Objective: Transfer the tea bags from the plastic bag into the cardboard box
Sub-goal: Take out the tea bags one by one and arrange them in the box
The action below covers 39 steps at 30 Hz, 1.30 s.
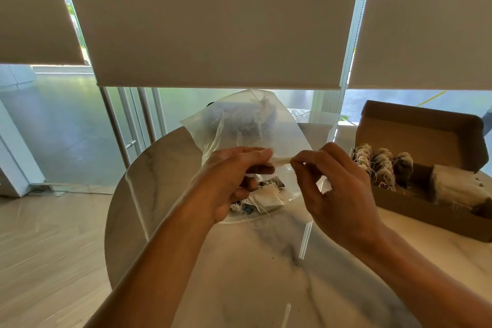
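You are holding the clear plastic bag up over the middle of the frame. Your left hand is curling its fingers around the bag's lower part, while your right hand is pinching a twisted edge of it between thumb and fingertips. A few tea bags are lying low in the bag, just above the marble desk. The open cardboard box is sitting at the right of the frame, already holding rows of tea bags.
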Tool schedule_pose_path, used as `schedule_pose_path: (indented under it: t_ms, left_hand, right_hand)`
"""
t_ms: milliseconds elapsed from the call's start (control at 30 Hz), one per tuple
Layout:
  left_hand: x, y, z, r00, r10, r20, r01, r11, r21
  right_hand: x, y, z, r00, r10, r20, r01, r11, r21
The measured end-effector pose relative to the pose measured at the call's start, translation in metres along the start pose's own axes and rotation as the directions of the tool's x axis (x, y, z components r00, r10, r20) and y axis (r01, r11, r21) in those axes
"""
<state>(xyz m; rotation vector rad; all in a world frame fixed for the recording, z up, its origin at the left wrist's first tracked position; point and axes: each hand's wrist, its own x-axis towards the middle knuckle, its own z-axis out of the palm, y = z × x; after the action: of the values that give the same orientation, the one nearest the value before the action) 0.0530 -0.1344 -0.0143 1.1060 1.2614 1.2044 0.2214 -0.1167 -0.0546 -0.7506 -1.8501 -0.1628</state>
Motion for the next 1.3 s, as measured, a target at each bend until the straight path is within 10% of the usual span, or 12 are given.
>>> schedule_pose_path:
  t_ms: [167, 400, 733, 1033, 1167, 1300]
  left_hand:
    - [0.003, 0.004, 0.003, 0.993, 0.117, -0.008, -0.117, 0.993, 0.001]
    - [0.001, 0.002, 0.000, 0.931, 0.364, 0.007, -0.356, 0.906, 0.231]
    - [0.010, -0.010, 0.013, 0.857, 0.514, 0.040, -0.493, 0.794, 0.354]
    - [0.024, -0.040, 0.001, 0.742, 0.633, 0.221, -0.561, 0.406, 0.721]
    - [0.029, -0.044, -0.003, 0.759, 0.593, 0.269, -0.548, 0.360, 0.755]
    - [0.032, -0.049, -0.004, 0.750, 0.604, 0.269, -0.558, 0.359, 0.748]
  right_hand:
    - [0.001, 0.001, -0.006, 0.997, -0.054, 0.048, 0.049, 0.992, 0.113]
    - [0.011, -0.001, -0.015, 0.849, 0.446, 0.284, -0.528, 0.721, 0.449]
    - [0.017, 0.009, -0.034, 0.726, 0.577, 0.374, -0.688, 0.624, 0.372]
    - [0.018, 0.066, -0.126, 0.693, 0.699, 0.178, -0.679, 0.715, -0.162]
    - [0.018, 0.101, -0.170, 0.712, 0.678, 0.183, -0.531, 0.691, -0.490]
    - [0.018, 0.131, -0.192, 0.566, 0.775, 0.281, -0.487, 0.589, -0.645]
